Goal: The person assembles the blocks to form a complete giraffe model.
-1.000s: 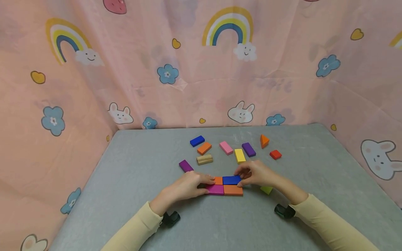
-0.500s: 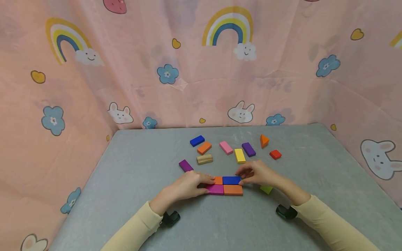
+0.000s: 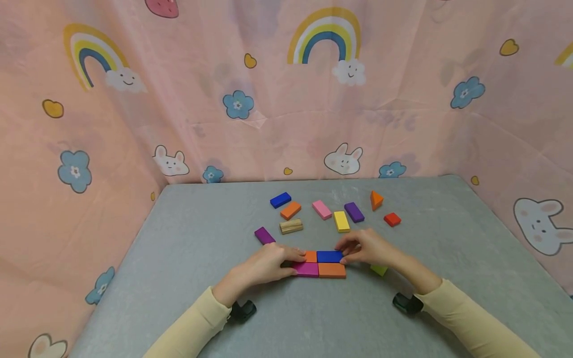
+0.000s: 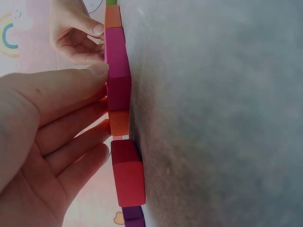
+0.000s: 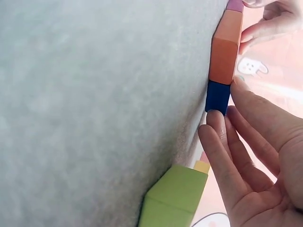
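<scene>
A: Datum and nearest items?

B: Datum: one blue block (image 3: pixel 329 257), long axis left to right. In front, touching: one front orange block (image 3: pixel 332 271), axis parallel. Front-left of the blue block: one magenta block (image 3: pixel 306 270), end to end with that orange. Front-right of the blue block, apart: one green block (image 3: pixel 378 270), partly hidden.

A: Hands?

B: Left hand (image 3: pixel 266 263), left of the blue block: thumb against the magenta, fingers reaching to the rear orange block (image 3: pixel 311 256), the pair held between; moderate spread. Right hand (image 3: pixel 369 248), at the blue block's right end: thumb and fingertips curved about that end, pinching it; small spread.

A: Governing relation?

B: The blue block lies immediately left of the right fingertips, its length running from them toward the left hand. Right hand nearer, in contact; left hand apart, the rear orange block between, abutting the blue block's left end.

A: Beyond?

B: Left of the blue block, by the left hand: one red block (image 4: pixel 129 177), left wrist view. Beyond the blue block, leftward: one plum block (image 3: pixel 265 235), one wooden piece (image 3: pixel 291 226). Beyond, slightly right: one yellow block (image 3: pixel 341 222). Farther right: one orange wedge (image 3: pixel 377 200).
</scene>
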Motion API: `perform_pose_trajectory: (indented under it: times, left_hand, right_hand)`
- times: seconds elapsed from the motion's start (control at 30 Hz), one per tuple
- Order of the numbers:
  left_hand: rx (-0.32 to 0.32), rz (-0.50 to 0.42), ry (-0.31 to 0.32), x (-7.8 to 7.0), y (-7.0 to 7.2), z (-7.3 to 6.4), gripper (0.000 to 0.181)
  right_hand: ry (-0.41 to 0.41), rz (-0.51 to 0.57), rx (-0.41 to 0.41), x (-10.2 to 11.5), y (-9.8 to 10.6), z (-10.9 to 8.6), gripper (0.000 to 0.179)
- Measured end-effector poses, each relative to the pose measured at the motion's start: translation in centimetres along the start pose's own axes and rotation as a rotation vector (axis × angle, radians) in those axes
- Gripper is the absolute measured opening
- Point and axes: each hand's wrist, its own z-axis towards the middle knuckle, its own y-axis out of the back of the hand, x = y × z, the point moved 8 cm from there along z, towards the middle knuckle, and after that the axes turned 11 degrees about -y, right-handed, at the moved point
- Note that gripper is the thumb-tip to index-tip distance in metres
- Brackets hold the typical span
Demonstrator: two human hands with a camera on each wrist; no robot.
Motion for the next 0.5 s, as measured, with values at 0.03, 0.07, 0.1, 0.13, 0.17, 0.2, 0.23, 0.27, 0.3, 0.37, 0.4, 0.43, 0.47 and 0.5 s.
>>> perform_pose_trajectory:
  times: [0.03,0.07,0.1,0.13,0.17,0.2,0.23,0.27,0.3,0.37,0.4,0.43,0.47,0.5]
  left_hand:
    - [-0.001,0.000,0.001,0.00,0.00,-0.01,0.038]
    - [-0.001,-0.001,0.002,0.00,0.00,-0.03,0.038]
    - [-0.002,0.000,0.002,0.02,-0.01,-0.04,0.038]
    - [-0.002,0.002,0.003,0.04,-0.02,-0.04,0.038]
    - [-0.003,0.004,0.002,0.04,-0.04,-0.04,0.039]
    - [-0.002,0.004,0.003,0.05,-0.05,-0.04,0.039]
    - [-0.001,0.004,0.004,0.06,-0.07,-0.05,0.039]
    - [0.000,0.004,0.005,0.07,-0.09,-0.04,0.039]
    - [0.001,0.004,0.005,0.07,-0.10,-0.04,0.039]
    - [0.002,0.003,0.005,0.04,-0.11,-0.03,0.038]
    - [0.003,0.001,0.008,0.04,-0.09,-0.04,0.038]
    - [0.002,0.001,0.008,0.02,-0.08,-0.03,0.038]
    - [0.002,0.001,0.009,0.01,-0.07,-0.02,0.038]
    - [0.003,0.002,0.009,-0.01,-0.06,-0.02,0.038]
  right_hand:
    - [0.002,-0.002,-0.003,0.02,0.00,-0.03,0.028]
    - [0.005,-0.002,-0.006,0.07,0.00,-0.05,0.028]
    - [0.006,-0.003,-0.008,0.10,0.01,-0.08,0.028]
    - [0.009,-0.005,-0.011,0.15,0.01,-0.11,0.028]
    - [0.010,-0.007,-0.012,0.19,0.01,-0.13,0.028]
    - [0.013,-0.008,-0.013,0.23,0.02,-0.15,0.028]
    - [0.015,-0.009,-0.013,0.27,0.01,-0.17,0.028]
    - [0.017,-0.010,-0.013,0.30,0.01,-0.18,0.028]
    - [0.019,-0.013,-0.013,0.32,0.00,-0.20,0.028]
    - [0.023,-0.015,-0.013,0.36,-0.01,-0.22,0.028]
    - [0.025,-0.015,-0.013,0.37,-0.01,-0.22,0.028]
    - [0.026,-0.015,-0.013,0.37,-0.03,-0.22,0.027]
    - [0.026,-0.016,-0.014,0.36,-0.03,-0.22,0.027]
    - [0.026,-0.016,-0.014,0.35,-0.05,-0.22,0.027]
